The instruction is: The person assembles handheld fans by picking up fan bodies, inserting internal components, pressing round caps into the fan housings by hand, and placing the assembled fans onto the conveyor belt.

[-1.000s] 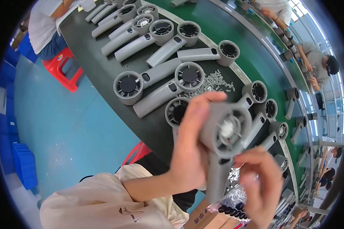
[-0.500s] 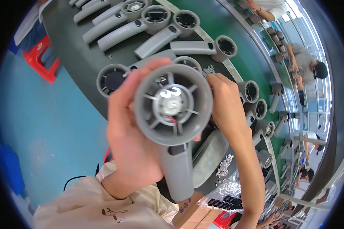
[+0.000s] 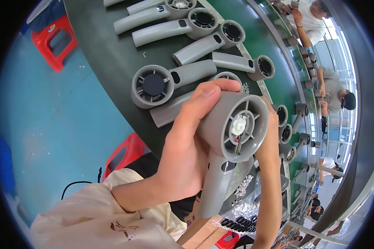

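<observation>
My left hand [image 3: 183,155] is wrapped round the round head of a grey handheld fan [image 3: 212,182], held up above the bench with its handle pointing down. The open end of the head faces up and to the right; inside it show spokes, a white hub and a bit of red wire. My right hand [image 3: 271,130] is behind the right side of the fan head. Its fingers are hidden there, so whether it touches the fan does not show. Another grey fan [image 3: 172,85] with a black round centre lies just beyond my left hand.
Several more grey fans [image 3: 162,32] lie across the dark bench [image 3: 99,45] and beside the green conveyor belt [image 3: 293,74]. Small white parts [image 3: 243,186] and a clear bag with black pieces [image 3: 241,222] are near my right forearm. Red stools [image 3: 56,41] stand left; people work across the belt.
The fan in my left hand has moved right and turned, its open end now angled rightward. My right hand has slipped further behind the head. The view has shifted, showing more bench at left.
</observation>
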Demonstrator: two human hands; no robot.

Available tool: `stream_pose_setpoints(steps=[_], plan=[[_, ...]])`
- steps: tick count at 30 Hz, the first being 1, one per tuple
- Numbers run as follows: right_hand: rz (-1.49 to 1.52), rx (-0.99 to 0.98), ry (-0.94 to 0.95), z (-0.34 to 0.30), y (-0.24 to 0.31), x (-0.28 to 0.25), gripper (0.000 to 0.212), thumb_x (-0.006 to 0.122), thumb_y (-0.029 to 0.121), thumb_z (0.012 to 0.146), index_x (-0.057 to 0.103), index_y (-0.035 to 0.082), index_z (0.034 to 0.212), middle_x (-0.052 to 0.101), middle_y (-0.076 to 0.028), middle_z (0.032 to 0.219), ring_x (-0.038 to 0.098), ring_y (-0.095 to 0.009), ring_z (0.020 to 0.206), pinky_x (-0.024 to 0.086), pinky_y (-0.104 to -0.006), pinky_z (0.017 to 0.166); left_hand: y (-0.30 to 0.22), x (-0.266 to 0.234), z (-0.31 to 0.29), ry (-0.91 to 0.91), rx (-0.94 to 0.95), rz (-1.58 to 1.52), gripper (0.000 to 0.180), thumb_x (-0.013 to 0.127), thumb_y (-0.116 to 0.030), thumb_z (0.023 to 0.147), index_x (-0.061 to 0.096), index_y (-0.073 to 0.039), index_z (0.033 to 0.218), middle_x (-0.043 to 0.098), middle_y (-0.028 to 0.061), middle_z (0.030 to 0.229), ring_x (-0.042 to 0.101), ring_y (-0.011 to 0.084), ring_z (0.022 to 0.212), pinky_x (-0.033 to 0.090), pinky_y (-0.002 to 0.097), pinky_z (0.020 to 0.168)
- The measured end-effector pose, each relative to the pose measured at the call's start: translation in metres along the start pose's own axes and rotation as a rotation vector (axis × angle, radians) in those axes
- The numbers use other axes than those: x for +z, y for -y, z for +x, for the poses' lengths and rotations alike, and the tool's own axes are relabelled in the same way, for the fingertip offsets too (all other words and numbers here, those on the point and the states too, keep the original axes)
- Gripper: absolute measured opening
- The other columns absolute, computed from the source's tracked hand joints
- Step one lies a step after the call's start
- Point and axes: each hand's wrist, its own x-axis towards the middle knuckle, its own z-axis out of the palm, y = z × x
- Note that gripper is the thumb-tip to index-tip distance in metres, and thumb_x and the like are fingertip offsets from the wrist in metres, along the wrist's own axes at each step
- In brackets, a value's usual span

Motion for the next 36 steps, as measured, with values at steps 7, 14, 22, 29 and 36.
stream_pose_setpoints(steps=[7, 14, 22, 29, 36], plan=[[0.083, 0.082, 0.061, -0.001, 0.008, 0.002, 0.01, 0.06, -0.001, 0.081, 0.063, -0.005, 0.09, 0.06, -0.016, 0.079, 0.063, -0.027, 0.067, 0.05, -0.0336, 0.064, -0.001, -0.001, 0.001, -0.012, -0.015, 0.025, 0.043, 0.033, -0.037, 0.095, 0.049, -0.006, 0.119, 0.064, 0.0092, 0.096, 0.065, 0.0186, 0.073, 0.054, 0.0345, 0.053], [0.008, 0.024, 0.026, -0.002, 0.004, -0.003, 0.011, 0.058, -0.004, 0.08, 0.062, -0.005, 0.091, 0.059, -0.015, 0.08, 0.064, -0.026, 0.07, 0.051, -0.0335, 0.064, 0.004, -0.006, 0.004, 0.005, -0.024, 0.041, 0.042, 0.033, -0.037, 0.095, 0.05, -0.006, 0.118, 0.065, 0.0102, 0.095, 0.066, 0.0227, 0.074, 0.053, 0.034, 0.052], [0.23, 0.182, 0.055, -0.012, 0.011, -0.019, 0.014, 0.057, -0.008, 0.08, 0.063, -0.005, 0.093, 0.06, -0.012, 0.093, 0.065, -0.019, 0.08, 0.053, -0.0276, 0.073, 0.006, -0.007, 0.002, 0.046, -0.063, 0.055, 0.033, 0.045, -0.037, 0.093, 0.052, -0.011, 0.112, 0.059, 0.0037, 0.094, 0.06, 0.0132, 0.078, 0.052, 0.0326, 0.06], [0.519, 0.343, 0.076, -0.059, 0.046, -0.071, 0.013, 0.06, -0.01, 0.077, 0.066, -0.006, 0.088, 0.056, -0.015, 0.105, 0.064, -0.018, 0.084, 0.055, -0.0247, 0.07, 0.014, -0.005, 0.001, 0.006, -0.05, 0.081, 0.043, 0.032, -0.038, 0.095, 0.049, -0.006, 0.119, 0.064, 0.0116, 0.098, 0.066, 0.0215, 0.078, 0.055, 0.0356, 0.054], [0.76, 0.299, -0.055, -0.097, 0.072, -0.082, 0.01, 0.063, -0.009, 0.069, 0.065, -0.006, 0.079, 0.054, -0.023, 0.095, 0.064, -0.023, 0.07, 0.055, -0.0284, 0.061, 0.029, 0.007, -0.009, 0.002, -0.116, 0.172, 0.043, 0.036, -0.037, 0.094, 0.046, -0.005, 0.12, 0.063, 0.0115, 0.097, 0.065, 0.0206, 0.082, 0.056, 0.035, 0.06]])
